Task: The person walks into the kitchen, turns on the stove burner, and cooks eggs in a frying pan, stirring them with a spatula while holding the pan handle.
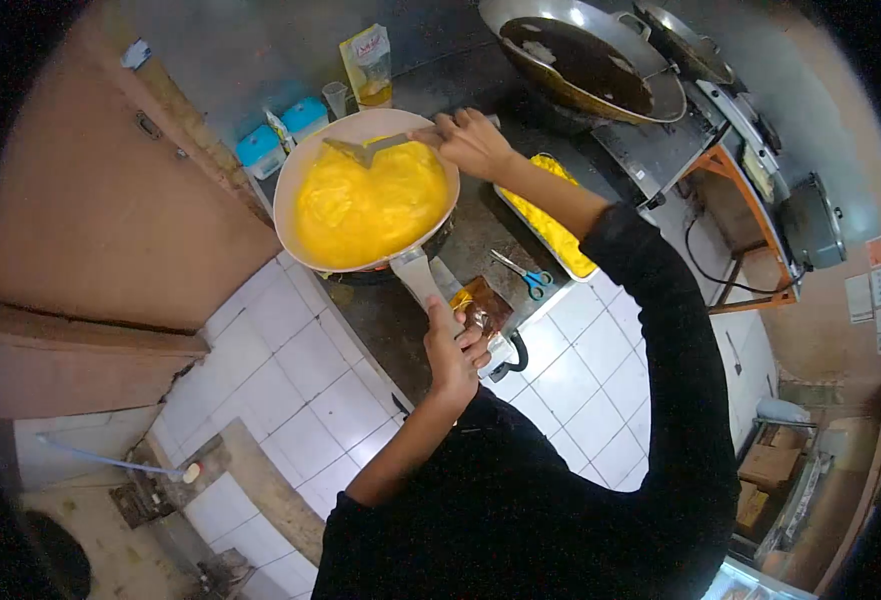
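Note:
A light-coloured frying pan (282, 205) holds a yellow, egg-like mixture (370, 205) spread over most of its base. Its pale handle (416, 278) points down toward me, and my left hand (453, 345) is wrapped round it. My right hand (470, 143) grips a spatula (385, 146) above the pan's right rim. The spatula's blade touches the yellow mixture near the far edge, where the mixture has a notch. Right of the pan, partly under my right forearm, lies a metal tray (572, 268) with yellow food (550, 215).
Blue-handled scissors (530, 278) and a brown packet (482, 305) lie on the dark counter. Blue-lidded containers (260, 148) and an oil pouch (368, 62) stand behind the pan. A large wok (520, 62) with dark oil sits at the back right.

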A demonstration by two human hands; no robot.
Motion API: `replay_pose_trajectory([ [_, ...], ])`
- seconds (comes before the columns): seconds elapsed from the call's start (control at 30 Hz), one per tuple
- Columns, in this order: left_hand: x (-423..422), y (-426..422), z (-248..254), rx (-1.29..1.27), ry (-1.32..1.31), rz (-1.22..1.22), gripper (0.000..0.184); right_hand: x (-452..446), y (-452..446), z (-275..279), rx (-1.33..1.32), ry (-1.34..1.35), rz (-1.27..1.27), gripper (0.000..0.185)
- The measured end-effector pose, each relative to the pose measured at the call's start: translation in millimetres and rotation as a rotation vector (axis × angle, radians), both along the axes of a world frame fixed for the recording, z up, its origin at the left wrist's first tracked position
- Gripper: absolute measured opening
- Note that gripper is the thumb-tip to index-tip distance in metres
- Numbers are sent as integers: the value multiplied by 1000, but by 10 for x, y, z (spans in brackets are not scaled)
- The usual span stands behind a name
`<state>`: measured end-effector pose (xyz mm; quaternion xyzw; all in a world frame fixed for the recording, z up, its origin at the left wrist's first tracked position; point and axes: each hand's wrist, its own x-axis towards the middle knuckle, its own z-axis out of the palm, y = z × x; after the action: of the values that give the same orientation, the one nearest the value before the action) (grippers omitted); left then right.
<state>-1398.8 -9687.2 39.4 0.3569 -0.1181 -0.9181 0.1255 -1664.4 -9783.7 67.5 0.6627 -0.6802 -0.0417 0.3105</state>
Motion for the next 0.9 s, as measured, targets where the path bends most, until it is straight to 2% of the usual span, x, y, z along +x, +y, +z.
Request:
replay_pose_trajectory([
  [0.07, 9, -20, 35, 12, 28, -48, 44, -169, -218, 50, -130, 159, 250, 48],
  [0.2, -3, -5, 115, -49, 14, -43, 44, -410, -715, 219, -201, 257, 506, 49],
  [0.23, -31, 10, 166, -77, -110, -34, 44, -423, -803, 260, -151, 227, 547, 48],
  [0.3, -37, 14, 151, -63, -118, -29, 43, -395, -1029, 404, -95, 184, 597, 48],
  [0.33, -31, 5, 135, -66, -114, -26, 43, -368, -1168, 490, -170, 218, 815, 40],
  [0.4, -34, 10, 112, -51, -115, -13, 43, -262, -1345, 659, -244, 244, 1034, 34],
  [0.47, -37, 10, 136, -53, -89, -9, 44, -118, -1406, 862, 48, 265, 1136, 26],
  [0.5, -36, 14, 137, -50, -88, -8, 44, -25, -1279, 1066, 51, 266, 1138, 26],
  [0.57, -38, 7, 165, -74, -73, -1, 44, 195, -785, 1588, 352, 381, 590, 24],
  [0.6, -38, 2, 164, -79, -64, 1, 44, 234, -619, 1763, 351, 391, 590, 24],
  [0.67, -39, 10, 168, -65, -89, 14, 44, 224, -350, 2022, 466, -94, 346, 26],
  [0.7, -32, 13, 161, -71, -85, 17, 44, 206, -262, 2091, 499, -223, 282, 26],
  [0.73, -28, 7, 147, -51, -93, -3, 45, 186, -194, 2151, 526, -351, 220, 26],
  [0.83, -8, 12, 118, -56, -97, -13, 45, -327, -395, 1804, 592, -430, 308, 26],
  [0.9, 13, 0, 141, -53, -47, -30, 45, -526, -480, 1688, 991, -361, 190, 28],
])
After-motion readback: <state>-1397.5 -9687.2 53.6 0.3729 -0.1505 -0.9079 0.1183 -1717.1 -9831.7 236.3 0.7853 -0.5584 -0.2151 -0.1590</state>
